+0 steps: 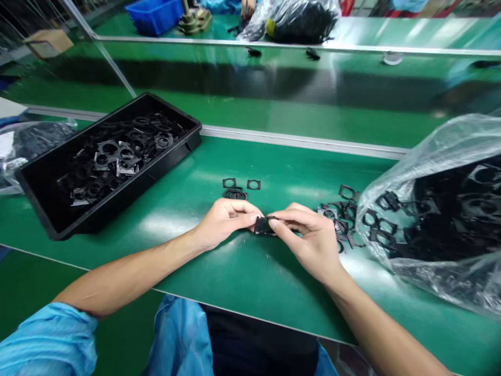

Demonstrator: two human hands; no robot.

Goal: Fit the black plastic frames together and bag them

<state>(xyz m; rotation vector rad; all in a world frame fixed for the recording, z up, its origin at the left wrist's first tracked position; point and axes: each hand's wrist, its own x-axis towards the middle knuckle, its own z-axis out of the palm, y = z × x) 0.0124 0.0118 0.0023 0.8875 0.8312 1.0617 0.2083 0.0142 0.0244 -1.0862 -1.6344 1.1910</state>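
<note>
Between my two hands, just above the green table, is a small black plastic part [263, 226]. My left hand [224, 222] pinches its left end with thumb and fingers. On its right end, the thumb and fingertips of my right hand [307, 235] are closed. Fingers cover both ends, so its full shape is hidden. Behind my left hand lie several thin black square frames [235, 194] with round openings, bunched together, and a single frame [253, 184] beside them. A loose heap of similar black frames [346, 211] lies to the right of my right hand.
A black tray [152, 180] of many black parts stands at the left. At the right, a clear plastic bag [376, 196] lies open with black parts spilling out. A metal rail [297, 141] borders the table's back. Beyond sit a blue bin [154, 18] and a bagged black bundle [299, 23].
</note>
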